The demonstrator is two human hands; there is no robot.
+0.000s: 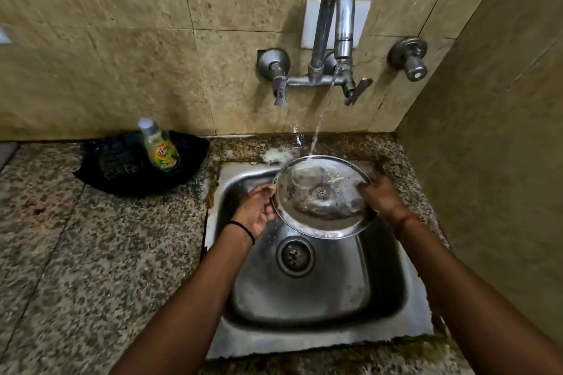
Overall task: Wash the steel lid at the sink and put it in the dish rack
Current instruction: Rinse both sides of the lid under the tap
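Lid tilted, face toward camera, gripped by both hands.

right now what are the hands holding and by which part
Both hold the lid by its rim: left hand on the left edge, right hand on the right edge, under the water.

Dim, warm light; glare on the faucet; corners dark, stretched and blurred.
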